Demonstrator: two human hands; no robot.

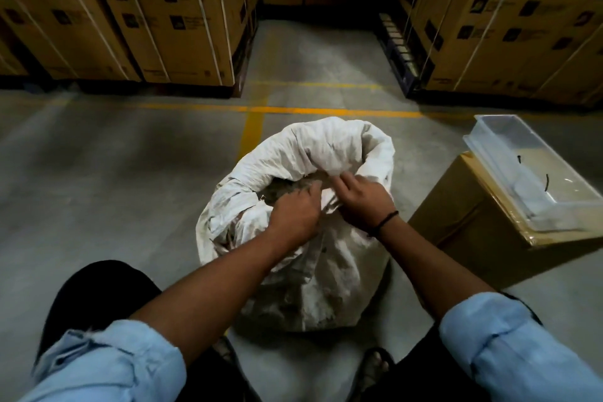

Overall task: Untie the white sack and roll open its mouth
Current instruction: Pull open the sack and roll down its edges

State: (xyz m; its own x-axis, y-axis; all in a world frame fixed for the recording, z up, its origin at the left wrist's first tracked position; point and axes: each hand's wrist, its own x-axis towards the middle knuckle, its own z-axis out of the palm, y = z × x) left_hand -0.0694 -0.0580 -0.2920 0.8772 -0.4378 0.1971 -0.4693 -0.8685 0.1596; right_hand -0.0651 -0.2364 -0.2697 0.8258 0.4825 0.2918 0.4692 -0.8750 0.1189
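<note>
A white woven sack stands on the concrete floor between my knees. Its mouth is open, with the far rim standing up in crumpled folds and the left rim rolled down. Dark grey contents show inside. My left hand grips the near edge of the mouth, fingers curled over the cloth. My right hand, with a black band on the wrist, pinches the same near edge just to the right. No tie is visible on the sack.
A brown carton sits on the floor to the right, with a clear plastic tray on top. Stacked strapped cartons on pallets line the left and the right. Yellow floor lines run beyond the sack.
</note>
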